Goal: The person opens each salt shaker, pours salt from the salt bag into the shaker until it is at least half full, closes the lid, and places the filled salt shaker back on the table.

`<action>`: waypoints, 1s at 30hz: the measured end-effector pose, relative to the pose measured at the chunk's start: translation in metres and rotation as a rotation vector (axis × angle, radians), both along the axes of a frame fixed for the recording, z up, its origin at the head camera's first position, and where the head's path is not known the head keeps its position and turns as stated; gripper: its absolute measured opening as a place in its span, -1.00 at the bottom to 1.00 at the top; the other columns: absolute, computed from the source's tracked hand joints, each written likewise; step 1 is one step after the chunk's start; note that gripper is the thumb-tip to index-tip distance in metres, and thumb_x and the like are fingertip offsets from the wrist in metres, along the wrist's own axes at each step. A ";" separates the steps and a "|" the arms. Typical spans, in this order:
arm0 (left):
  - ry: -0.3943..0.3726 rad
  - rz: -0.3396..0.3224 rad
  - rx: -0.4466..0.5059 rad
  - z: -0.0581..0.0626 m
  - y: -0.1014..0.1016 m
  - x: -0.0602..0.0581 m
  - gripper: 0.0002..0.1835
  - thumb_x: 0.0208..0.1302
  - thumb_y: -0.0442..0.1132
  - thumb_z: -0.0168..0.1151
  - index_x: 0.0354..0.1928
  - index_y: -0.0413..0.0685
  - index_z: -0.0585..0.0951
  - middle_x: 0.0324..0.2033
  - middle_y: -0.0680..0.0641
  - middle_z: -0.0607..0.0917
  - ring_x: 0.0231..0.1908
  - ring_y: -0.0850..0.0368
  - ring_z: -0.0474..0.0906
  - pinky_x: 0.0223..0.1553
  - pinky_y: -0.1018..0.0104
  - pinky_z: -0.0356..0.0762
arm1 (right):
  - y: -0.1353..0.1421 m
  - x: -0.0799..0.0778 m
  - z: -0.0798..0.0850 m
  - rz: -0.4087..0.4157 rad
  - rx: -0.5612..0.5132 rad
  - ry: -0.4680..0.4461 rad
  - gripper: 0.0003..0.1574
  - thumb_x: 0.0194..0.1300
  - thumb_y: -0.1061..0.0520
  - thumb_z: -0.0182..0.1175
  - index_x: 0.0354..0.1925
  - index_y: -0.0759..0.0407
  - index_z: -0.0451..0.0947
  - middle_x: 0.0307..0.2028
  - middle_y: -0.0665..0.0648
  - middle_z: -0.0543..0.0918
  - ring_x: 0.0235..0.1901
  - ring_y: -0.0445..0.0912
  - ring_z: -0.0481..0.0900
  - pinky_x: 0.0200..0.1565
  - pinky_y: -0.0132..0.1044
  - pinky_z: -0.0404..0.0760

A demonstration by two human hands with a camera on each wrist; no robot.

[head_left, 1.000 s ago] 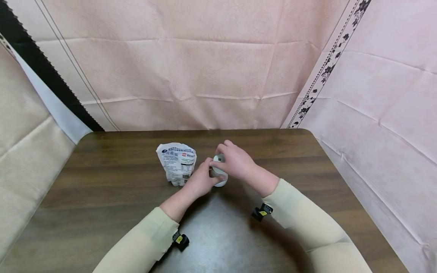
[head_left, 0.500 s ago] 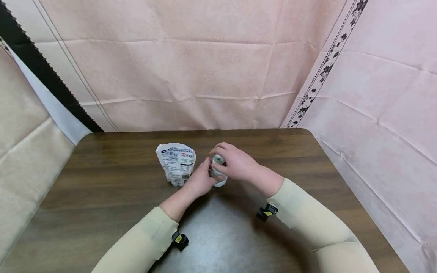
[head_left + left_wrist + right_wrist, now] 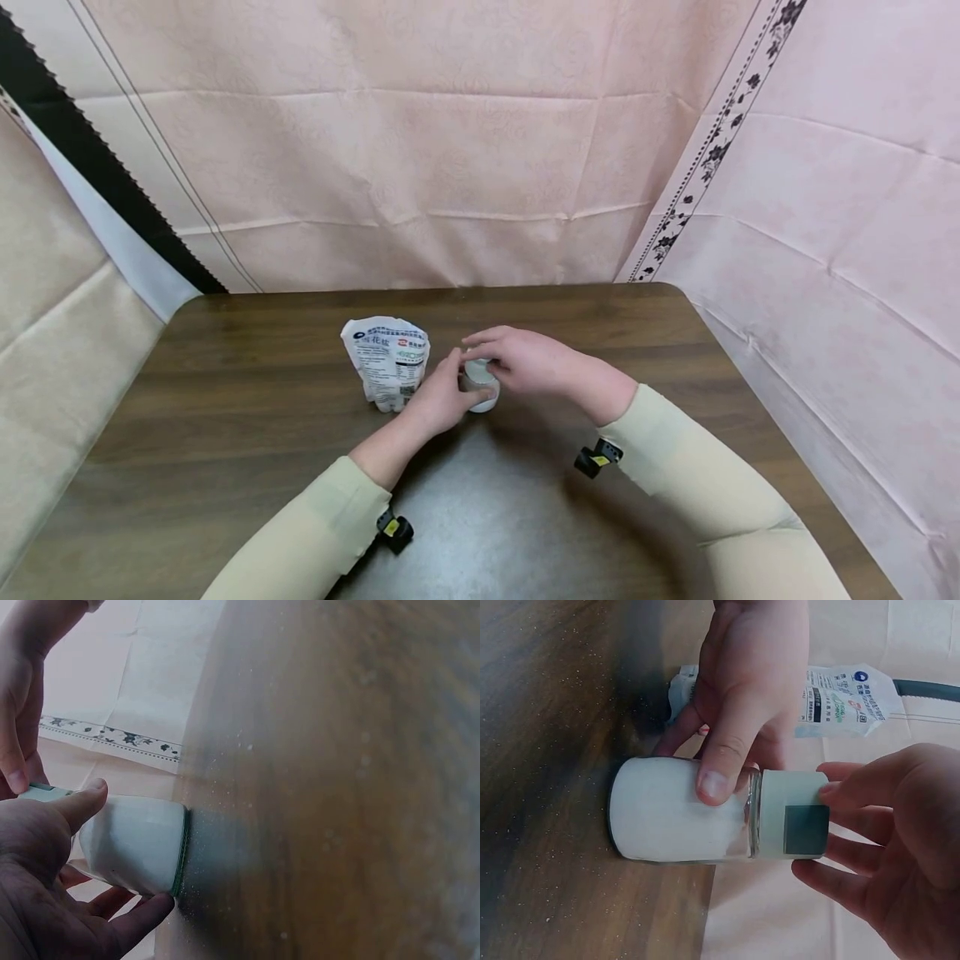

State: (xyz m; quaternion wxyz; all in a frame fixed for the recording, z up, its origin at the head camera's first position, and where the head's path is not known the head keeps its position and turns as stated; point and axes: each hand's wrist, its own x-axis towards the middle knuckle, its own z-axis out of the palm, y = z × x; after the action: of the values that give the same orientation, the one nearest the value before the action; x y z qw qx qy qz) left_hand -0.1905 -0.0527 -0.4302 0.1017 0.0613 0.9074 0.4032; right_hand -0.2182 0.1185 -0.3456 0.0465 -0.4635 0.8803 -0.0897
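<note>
A clear glass jar (image 3: 679, 814) of white grains or powder stands upright on the table. Its pale green lid (image 3: 775, 791) bears a dark green square on the side. My left hand (image 3: 438, 396) grips the jar's glass body (image 3: 139, 840), thumb on one side and fingers round the other. Fingertips and thumb of my right hand (image 3: 528, 362) pinch the lid, which is mostly hidden by that hand in the head view. In the right wrist view, the right hand (image 3: 911, 832) holds the lid at its top edge.
A white printed pouch (image 3: 386, 358) stands left of the jar, close to the left hand. Fine white specks dot the dark wooden table (image 3: 225, 417). Pink cloth (image 3: 450, 167) hangs behind the table's far edge. A black camera is strapped at each cuff.
My right hand has turned at the lid, its wrist and forearm swinging right and its fingers coming lower over the top. The left hand and the pouch stay in place.
</note>
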 end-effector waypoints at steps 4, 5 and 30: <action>0.025 -0.005 0.025 0.000 -0.001 0.000 -0.20 0.04 0.22 0.28 0.25 0.06 0.20 0.11 -0.11 0.42 0.08 0.03 0.41 0.01 0.10 0.40 | -0.001 -0.002 -0.001 0.017 -0.019 0.036 -0.56 0.28 0.19 0.11 0.13 0.00 0.50 0.17 0.03 0.44 0.16 -0.11 0.36 0.02 -0.26 0.45; 0.033 -0.009 0.029 -0.001 -0.001 0.000 -0.24 0.05 0.21 0.28 0.21 0.08 0.22 0.09 -0.10 0.42 0.07 0.04 0.41 0.00 0.11 0.41 | -0.002 -0.003 -0.001 0.015 -0.022 0.045 -0.57 0.28 0.16 0.13 0.12 0.01 0.50 0.15 0.03 0.46 0.13 -0.10 0.38 0.02 -0.26 0.45; 0.012 -0.035 0.074 -0.002 -0.001 -0.002 -0.39 0.08 0.16 0.28 0.09 0.13 0.28 0.00 -0.01 0.45 0.00 0.10 0.43 -0.04 0.14 0.42 | -0.026 0.003 -0.006 -0.479 -0.049 0.039 -0.47 0.09 -0.33 0.22 -0.19 0.02 0.52 -0.35 0.00 0.44 -0.48 -0.16 0.41 -0.47 -0.36 0.40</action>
State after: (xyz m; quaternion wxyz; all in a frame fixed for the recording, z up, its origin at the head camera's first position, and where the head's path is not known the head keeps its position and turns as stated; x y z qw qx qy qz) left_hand -0.1922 -0.0538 -0.4322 0.1013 0.0834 0.8912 0.4341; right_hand -0.2153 0.0924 -0.3514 -0.0047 -0.2442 0.9634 -0.1106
